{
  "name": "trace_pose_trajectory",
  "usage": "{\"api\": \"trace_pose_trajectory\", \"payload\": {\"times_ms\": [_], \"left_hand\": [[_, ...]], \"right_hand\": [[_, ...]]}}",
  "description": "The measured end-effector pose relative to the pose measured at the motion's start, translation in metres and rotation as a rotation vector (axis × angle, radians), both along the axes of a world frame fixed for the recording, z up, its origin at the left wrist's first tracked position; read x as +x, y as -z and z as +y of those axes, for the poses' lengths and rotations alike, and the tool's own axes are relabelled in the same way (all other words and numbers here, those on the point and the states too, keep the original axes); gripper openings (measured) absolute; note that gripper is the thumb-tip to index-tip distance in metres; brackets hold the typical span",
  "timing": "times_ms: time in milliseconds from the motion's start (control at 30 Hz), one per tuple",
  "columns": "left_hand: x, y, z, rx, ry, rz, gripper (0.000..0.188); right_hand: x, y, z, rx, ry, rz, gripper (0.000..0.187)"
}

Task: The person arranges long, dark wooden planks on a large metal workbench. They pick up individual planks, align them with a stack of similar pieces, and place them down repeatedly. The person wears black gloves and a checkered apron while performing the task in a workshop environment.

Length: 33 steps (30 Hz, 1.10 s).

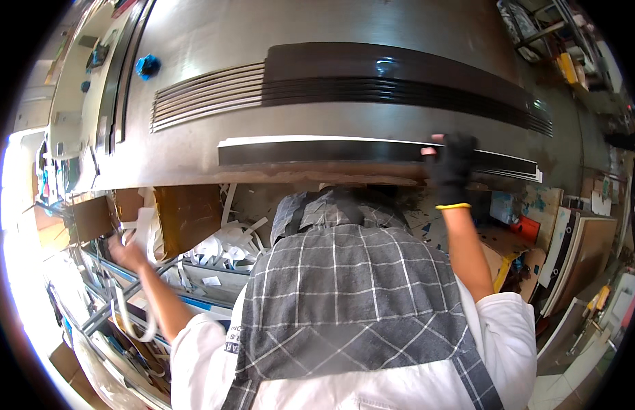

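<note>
Closest to me is the person's checked apron (351, 273), bent toward the work. Low on the left, the bare left hand (128, 254) is out beside a white ribbon (146, 225) and a carton (187, 219), above a heap of white offcuts (225, 249); it is blurred, so I can't tell whether it grips the ribbon. The right hand (455, 167), in a black glove with bare fingertips, is over the black strips (317, 152), fingers bent at their white far edge; whether it grasps them or merely rests there, I can't tell. The strips lie along the near edge of the surface (194, 154), long axis running left to right, most of their length to the left of this hand, clearly the nearer one. Beyond them, parallel, are dark slats (317, 68), with a blue wad (148, 66) farther left.
</note>
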<state>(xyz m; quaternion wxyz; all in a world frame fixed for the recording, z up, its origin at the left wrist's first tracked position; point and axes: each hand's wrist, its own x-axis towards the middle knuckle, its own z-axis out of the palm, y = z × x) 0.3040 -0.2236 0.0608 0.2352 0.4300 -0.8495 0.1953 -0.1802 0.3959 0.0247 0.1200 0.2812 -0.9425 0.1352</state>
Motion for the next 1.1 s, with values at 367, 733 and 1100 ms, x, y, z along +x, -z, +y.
{"api": "trace_pose_trajectory", "payload": {"times_ms": [367, 733, 1100], "left_hand": [[-0.236, 0.103, 0.297, 2.137, -0.084, 1.034, 0.025], [-0.25, 0.053, 0.315, 2.114, 0.333, 0.923, 0.031], [-0.329, 0.052, 0.344, 2.424, 0.515, 1.072, 0.042]], "right_hand": [[0.059, 0.007, -0.077, 0.042, -0.472, -0.113, 0.054], [0.052, 0.021, -0.074, -0.094, -0.483, 0.089, 0.024], [0.018, 0.011, -0.088, -0.312, -0.408, 0.262, 0.016]]}}
